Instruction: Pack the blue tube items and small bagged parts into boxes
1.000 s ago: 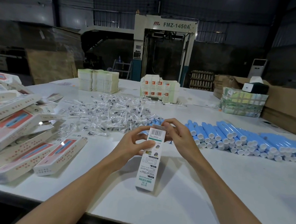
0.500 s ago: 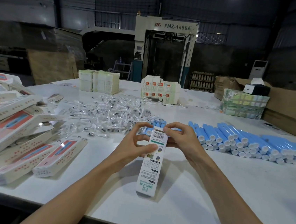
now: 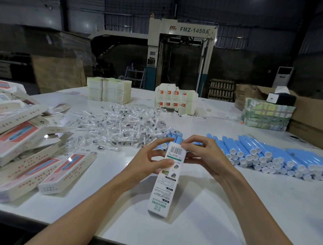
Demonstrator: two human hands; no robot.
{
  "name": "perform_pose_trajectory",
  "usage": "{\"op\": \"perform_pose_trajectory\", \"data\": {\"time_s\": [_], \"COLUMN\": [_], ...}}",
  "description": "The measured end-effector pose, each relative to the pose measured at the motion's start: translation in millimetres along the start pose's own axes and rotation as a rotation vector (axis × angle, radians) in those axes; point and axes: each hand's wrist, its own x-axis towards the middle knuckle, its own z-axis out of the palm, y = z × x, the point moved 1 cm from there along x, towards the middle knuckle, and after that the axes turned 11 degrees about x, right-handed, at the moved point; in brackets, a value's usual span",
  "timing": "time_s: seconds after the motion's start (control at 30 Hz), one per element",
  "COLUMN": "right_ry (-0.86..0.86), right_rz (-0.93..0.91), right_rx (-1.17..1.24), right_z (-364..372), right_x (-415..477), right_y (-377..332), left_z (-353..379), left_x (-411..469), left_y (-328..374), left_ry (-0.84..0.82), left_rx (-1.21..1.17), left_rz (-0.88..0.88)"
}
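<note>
Head view shows you midway through one carton [image 3: 165,182], a slim white box with a barcode at its upper end, held nearly upright over the near middle of the white table [image 3: 226,219]. Its lower end sits at or just above the tabletop; you cannot tell from here whether it touches.

Your left hand [image 3: 148,159] grips the carton's upper half, thumb pressed across the printed face and fingers curled round the far side. Your right hand [image 3: 205,157] is curled over the top end, thumb and fingertips pinching at the flap there. Whether a tube and a bag are already inside is hidden.

The step in hand looks like closing that top flap. Behind your hands lie the supplies: the blue tubes [image 3: 272,158] are stacked in rows to the right, and the bagged parts [image 3: 120,126] are heaped in a loose clear pile at centre-left. A sprawl of finished boxes [image 3: 24,148] fills the near left.

Next, you likely need to tuck the flap fully home while the left hand steadies the carton, then lay it on the left pile. After that, reach for a fresh flat from the far stacks [image 3: 108,89]. Watch the tab: thin card can buckle if pushed in askew.
</note>
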Motion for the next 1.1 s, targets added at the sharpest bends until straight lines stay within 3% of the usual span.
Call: {"op": "perform_pose_trajectory", "data": {"time_s": [0.3, 0.4, 0.63, 0.9, 1.1], "right_ry": [-0.030, 0.034, 0.104, 0.199, 0.169], "right_rz": [-0.065, -0.167, -0.224, -0.297, -0.154], "right_rx": [0.006, -0.112, -0.050, -0.142, 0.163], "right_z": [8, 17, 21, 26, 32], "right_x": [-4, -3, 0, 2, 2], "right_y": [8, 15, 23, 33, 41], "left_z": [-4, -5, -6, -4, -4], "left_x": [0, 0, -1, -1, 2], "left_y": [-2, -2, -1, -2, -7], "left_ry": [0.085, 0.117, 0.132, 0.143, 0.154], "left_rx": [0.014, 0.016, 0.020, 0.041, -0.001], "left_rz": [0.010, 0.012, 0.019, 0.035, 0.048]}}
